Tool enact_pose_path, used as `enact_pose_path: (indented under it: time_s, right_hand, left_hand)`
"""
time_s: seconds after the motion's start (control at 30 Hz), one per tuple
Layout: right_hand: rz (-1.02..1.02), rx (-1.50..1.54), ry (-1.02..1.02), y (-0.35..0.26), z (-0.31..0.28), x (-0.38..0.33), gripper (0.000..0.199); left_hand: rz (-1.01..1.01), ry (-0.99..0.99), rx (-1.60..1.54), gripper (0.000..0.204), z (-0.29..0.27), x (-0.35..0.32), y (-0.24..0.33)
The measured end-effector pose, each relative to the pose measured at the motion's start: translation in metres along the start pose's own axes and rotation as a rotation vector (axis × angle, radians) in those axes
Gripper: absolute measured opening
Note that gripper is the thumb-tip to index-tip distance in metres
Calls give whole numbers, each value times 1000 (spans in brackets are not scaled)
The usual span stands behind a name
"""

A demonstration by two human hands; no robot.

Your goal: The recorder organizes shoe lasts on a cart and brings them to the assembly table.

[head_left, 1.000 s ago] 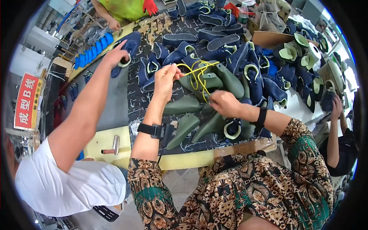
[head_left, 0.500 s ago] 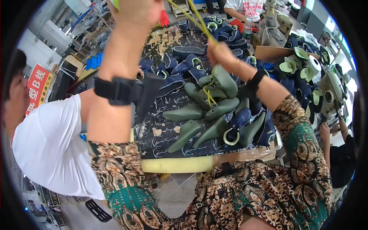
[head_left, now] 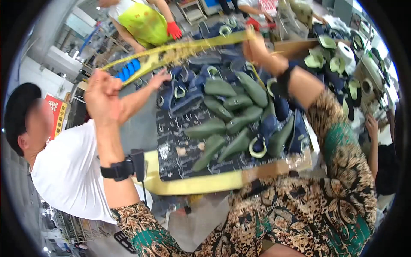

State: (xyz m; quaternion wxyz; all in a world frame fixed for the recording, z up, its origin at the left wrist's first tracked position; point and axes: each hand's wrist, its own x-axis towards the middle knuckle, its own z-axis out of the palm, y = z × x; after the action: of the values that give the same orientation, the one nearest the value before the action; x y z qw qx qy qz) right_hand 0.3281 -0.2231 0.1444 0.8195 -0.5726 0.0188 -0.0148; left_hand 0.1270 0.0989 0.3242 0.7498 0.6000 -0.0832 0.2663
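Observation:
A yellow cord [head_left: 222, 40] stretches in a doubled, motion-blurred line across the table, raised above the shoes. One end is gripped in my left hand [head_left: 102, 96], a fist at the left with a black strap on its wrist. My right hand [head_left: 259, 50], also closed, holds the other end higher up at the right, and a thin strand hangs below it. Beneath and nearer me lie several dark green shoe lasts [head_left: 243, 121] in a loose pile. A navy shoe [head_left: 258, 145] with a pale green lining sits among their right side.
More navy shoes [head_left: 184, 96] cover the black patterned tabletop [head_left: 171, 147], whose front edge has yellow foam padding [head_left: 197, 186]. A co-worker in a white shirt [head_left: 68, 171] reaches in from the left. Another in a yellow-green apron [head_left: 143, 23] stands across the table. Shoe parts crowd the right.
My left hand has come down and left, my right hand slightly up, spreading the cord sideways. The cord no longer hangs over the lasts. The white-shirted co-worker's hand now shows at the shoes.

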Motion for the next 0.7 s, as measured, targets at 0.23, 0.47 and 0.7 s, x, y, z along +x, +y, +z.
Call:
enact_pose_path:
  time_s: [0.23,0.47,0.7]
  right_hand:
    - [-1498,-715,-480,-135,93,-55,13]
    - [73,-409,-1016,63,59,-280,17]
    - [-242,-621,-1731,86,8,-264,39]
  left_hand:
    - [16,-172,55,27,-32,-81,-25]
    - [-58,-605,301,70,-8,-257,-158]
    - [-1002,-114,204,24,-2,-370,-148]
